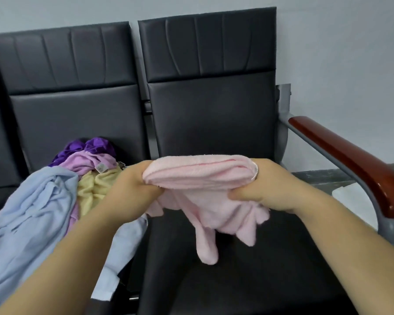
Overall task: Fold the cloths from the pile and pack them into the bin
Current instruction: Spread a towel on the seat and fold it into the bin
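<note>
A pink cloth [200,178] hangs in the air over the right black seat [248,269], partly doubled along its top edge, its lower corners dangling loose. My left hand [132,185] grips its left end with thumb and fingers curled round the fabric. My right hand [266,187] grips the right end the same way. The pile of cloths [55,196] lies on the left seat: light blue on top, with yellow, lilac and purple pieces behind it. A bin is not in view.
The black bench has a dark backrest [209,48] against a grey wall. A red-brown wooden armrest [355,164] on a grey metal frame borders the right seat. Something white [350,196] lies low beyond the armrest.
</note>
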A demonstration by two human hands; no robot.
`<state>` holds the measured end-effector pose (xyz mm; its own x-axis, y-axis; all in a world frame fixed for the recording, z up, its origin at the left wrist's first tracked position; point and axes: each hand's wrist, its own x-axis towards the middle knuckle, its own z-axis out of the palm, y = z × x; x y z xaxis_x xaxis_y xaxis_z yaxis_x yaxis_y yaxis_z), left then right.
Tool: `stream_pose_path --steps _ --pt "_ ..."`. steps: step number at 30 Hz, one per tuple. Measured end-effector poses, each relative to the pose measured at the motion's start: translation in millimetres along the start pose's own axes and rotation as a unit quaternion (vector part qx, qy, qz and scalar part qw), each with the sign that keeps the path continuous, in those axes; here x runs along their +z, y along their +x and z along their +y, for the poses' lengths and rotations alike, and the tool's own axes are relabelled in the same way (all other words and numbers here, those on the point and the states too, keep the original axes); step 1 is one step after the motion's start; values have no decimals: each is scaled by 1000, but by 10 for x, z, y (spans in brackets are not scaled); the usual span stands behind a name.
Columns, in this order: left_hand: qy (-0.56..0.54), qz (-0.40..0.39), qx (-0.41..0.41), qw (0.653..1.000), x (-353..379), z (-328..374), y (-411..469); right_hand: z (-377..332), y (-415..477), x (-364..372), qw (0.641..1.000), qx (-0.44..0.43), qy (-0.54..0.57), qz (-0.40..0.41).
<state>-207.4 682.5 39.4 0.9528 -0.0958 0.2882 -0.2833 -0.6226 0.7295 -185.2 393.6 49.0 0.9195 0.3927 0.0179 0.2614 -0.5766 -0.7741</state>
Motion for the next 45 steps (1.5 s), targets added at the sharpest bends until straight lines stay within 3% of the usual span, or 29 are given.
stream_pose_path --steps 3,7,11,15,19,22,25,29,33,36,42,45 --pt "-127 -29 10 991 -155 236 53 -267 19 -283 997 -15 -72 -28" --pt "-174 -70 19 982 -318 516 125 -523 55 -564 984 -12 -173 -51" --pt "45 -135 -20 990 -368 616 245 -516 172 -606 965 0 -257 -51" --pt "283 -65 -26 957 -293 414 489 -303 424 -420 939 5 -341 36" --pt "321 29 -15 947 -234 242 654 -182 599 -326 918 -39 -360 160" --pt "347 95 17 933 -224 183 667 -212 593 -302 902 -55 -380 198" --pt "336 50 7 941 -186 71 548 -101 479 -235 913 -54 -374 151" --pt "247 -100 -35 963 67 -263 310 343 343 61 969 33 -246 -15" --pt "202 -242 -101 944 453 -808 166 822 412 355 958 124 -196 -168" --pt "203 -319 -132 916 573 -1061 192 1028 522 432 951 137 -206 -184" --pt "148 -216 -161 952 714 -1140 279 1072 730 547 973 161 -155 -58" --pt "120 -290 -224 923 705 -1166 257 1083 719 592 945 218 -201 -141"
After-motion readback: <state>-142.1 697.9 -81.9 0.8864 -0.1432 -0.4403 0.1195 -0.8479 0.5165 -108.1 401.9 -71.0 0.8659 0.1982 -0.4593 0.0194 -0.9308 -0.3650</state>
